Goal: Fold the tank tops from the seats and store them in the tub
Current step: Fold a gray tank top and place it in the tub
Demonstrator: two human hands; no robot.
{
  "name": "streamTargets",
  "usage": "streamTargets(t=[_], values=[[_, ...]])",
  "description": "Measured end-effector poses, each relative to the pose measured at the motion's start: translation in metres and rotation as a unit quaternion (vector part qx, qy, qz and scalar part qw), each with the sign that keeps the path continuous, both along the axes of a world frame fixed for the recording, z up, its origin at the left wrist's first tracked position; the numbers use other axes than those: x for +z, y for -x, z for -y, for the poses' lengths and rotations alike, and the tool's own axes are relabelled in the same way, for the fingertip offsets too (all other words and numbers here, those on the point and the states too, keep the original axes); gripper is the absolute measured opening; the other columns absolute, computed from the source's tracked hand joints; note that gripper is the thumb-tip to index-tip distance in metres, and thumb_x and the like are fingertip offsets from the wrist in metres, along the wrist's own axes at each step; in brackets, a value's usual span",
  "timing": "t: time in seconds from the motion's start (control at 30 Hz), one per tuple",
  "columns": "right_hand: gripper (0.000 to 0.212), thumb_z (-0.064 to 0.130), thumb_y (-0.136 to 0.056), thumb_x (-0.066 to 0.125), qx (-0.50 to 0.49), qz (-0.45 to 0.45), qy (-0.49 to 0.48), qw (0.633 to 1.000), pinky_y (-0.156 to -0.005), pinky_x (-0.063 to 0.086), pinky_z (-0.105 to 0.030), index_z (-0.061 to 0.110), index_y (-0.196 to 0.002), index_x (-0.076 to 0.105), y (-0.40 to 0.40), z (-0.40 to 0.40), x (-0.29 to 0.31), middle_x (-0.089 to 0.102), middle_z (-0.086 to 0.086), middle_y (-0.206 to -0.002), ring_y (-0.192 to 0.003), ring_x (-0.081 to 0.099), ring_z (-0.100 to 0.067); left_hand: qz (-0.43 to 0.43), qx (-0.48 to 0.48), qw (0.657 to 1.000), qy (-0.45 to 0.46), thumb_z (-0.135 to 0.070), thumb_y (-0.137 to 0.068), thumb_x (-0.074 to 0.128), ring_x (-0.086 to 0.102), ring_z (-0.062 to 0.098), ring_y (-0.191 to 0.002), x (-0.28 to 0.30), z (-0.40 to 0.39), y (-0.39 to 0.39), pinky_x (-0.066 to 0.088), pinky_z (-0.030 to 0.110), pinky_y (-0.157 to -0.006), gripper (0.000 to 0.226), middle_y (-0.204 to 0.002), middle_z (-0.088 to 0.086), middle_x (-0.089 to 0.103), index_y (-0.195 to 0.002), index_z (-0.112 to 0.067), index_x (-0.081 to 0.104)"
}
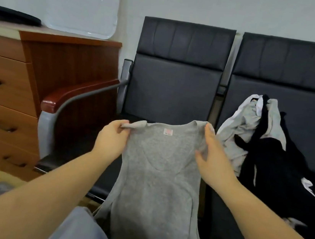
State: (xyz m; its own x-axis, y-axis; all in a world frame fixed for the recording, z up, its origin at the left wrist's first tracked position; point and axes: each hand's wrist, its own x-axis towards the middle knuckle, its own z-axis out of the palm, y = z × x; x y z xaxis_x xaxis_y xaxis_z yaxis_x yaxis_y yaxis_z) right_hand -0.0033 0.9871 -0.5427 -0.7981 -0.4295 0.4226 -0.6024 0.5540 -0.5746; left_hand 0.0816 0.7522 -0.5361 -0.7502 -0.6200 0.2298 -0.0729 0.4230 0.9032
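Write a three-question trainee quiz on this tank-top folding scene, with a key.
1. True or false: both hands hold the grey top by its shoulder straps.
2. Multiple choice: where does the pile of unfolded tops lie? A) on the left seat B) on the right seat C) on the cabinet
3. Fill in: the small label inside the grey top's neckline is ____ in colour.

Key:
1. True: the left hand pinches one strap and the right hand grips the other.
2. B: the right seat; the left seat holds no pile.
3. Pink.
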Motion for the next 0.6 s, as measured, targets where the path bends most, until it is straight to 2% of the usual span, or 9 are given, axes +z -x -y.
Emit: streamTargets(t=[0.03,0.07,0.1,0.13,0.2,0.27,0.37,0.43,0.6], values=[[0.076,0.015,-0.097,0.050,-0.013,-0.014,-0.038,0.999,-0.112,0.004,-0.008,0.015,-0.154,0.000,0.006,0.005,-0.015,0.003,0.006,-0.161,-0.147,0.004,-0.008,0.041,-0.008,0.998,0.043,-0.022,-0.099,0.050,0.057,0.021,-0.115,-0.014,-0.004,0.005,0.043,0.037,-0.102,0.029,-0.121,-0.003,0.063,-0.127,-0.028,0.056],[0.077,0.022,-0.098,0.049,-0.036,-0.027,-0.079,0.996,-0.117,0.004,-0.018,0.012,-0.153,-0.004,0.010,0.010,-0.030,0.001,0.002,-0.161,-0.148,0.004,-0.013,0.090,-0.033,0.993,0.070,-0.023,-0.099,0.048,0.054,0.022,-0.121,-0.029,-0.007,0.010,0.041,0.036,-0.104,0.046,-0.134,0.000,0.056,-0.144,-0.027,0.038],[0.077,0.029,-0.099,0.046,-0.062,-0.033,-0.116,0.991,-0.119,0.004,-0.027,0.010,-0.152,-0.007,0.015,0.015,-0.044,0.002,-0.002,-0.162,-0.148,0.005,-0.016,0.141,-0.068,0.984,0.087,-0.024,-0.100,0.047,0.054,0.024,-0.120,-0.045,-0.009,0.016,0.042,0.037,-0.103,0.059,-0.139,0.004,0.051,-0.152,-0.029,0.019],[0.077,0.034,-0.100,0.042,-0.084,-0.029,-0.148,0.985,-0.120,0.003,-0.033,0.009,-0.152,-0.009,0.017,0.020,-0.057,0.004,-0.005,-0.161,-0.148,0.005,-0.019,0.181,-0.097,0.973,0.100,-0.027,-0.100,0.046,0.056,0.025,-0.117,-0.059,-0.013,0.021,0.044,0.038,-0.100,0.067,-0.141,0.006,0.049,-0.153,-0.031,0.006],[0.076,0.042,-0.101,0.035,-0.106,-0.008,-0.192,0.976,-0.119,-0.002,-0.038,0.008,-0.151,-0.011,0.021,0.031,-0.083,0.006,-0.007,-0.161,-0.148,0.005,-0.022,0.236,-0.131,0.952,0.147,-0.034,-0.100,0.043,0.052,0.028,-0.121,-0.089,-0.016,0.031,0.042,0.039,-0.099,0.073,-0.152,0.008,0.033,-0.152,-0.032,-0.008],[0.075,0.050,-0.099,0.022,-0.110,0.010,-0.227,0.967,-0.119,-0.005,-0.038,0.009,-0.151,-0.013,0.027,0.041,-0.107,0.006,-0.007,-0.160,-0.148,0.004,-0.023,0.264,-0.139,0.930,0.213,-0.031,-0.100,0.042,0.041,0.029,-0.132,-0.111,-0.019,0.042,0.034,0.038,-0.106,0.076,-0.159,0.009,0.016,-0.153,-0.024,-0.012],[0.090,0.058,-0.075,-0.009,-0.113,0.001,-0.256,0.960,-0.118,-0.006,-0.040,0.010,-0.152,-0.010,0.046,0.050,-0.133,0.013,-0.007,-0.159,-0.147,0.009,-0.024,0.267,-0.119,0.914,0.280,-0.035,-0.099,0.042,0.022,0.027,-0.144,-0.129,-0.021,0.060,0.018,0.034,-0.116,0.077,-0.159,0.008,0.014,-0.153,-0.015,-0.009],[0.095,0.057,-0.069,-0.011,-0.120,-0.003,-0.254,0.960,-0.118,-0.008,-0.041,0.012,-0.153,-0.006,0.065,0.053,-0.139,0.017,-0.007,-0.158,-0.147,0.012,-0.024,0.282,-0.107,0.902,0.308,-0.040,-0.099,0.037,0.016,0.025,-0.146,-0.134,-0.015,0.076,0.011,0.035,-0.118,0.076,-0.160,0.007,0.013,-0.154,-0.015,-0.008],[0.093,0.057,-0.072,-0.013,-0.113,-0.028,-0.299,0.947,-0.116,-0.010,-0.043,0.015,-0.154,-0.001,0.114,0.062,-0.138,0.019,-0.003,-0.159,-0.147,0.013,-0.021,0.299,-0.084,0.887,0.343,-0.044,-0.097,0.033,0.018,0.022,-0.145,-0.138,0.010,0.115,0.011,0.038,-0.118,0.073,-0.158,0.006,0.017,-0.154,-0.019,-0.004]])
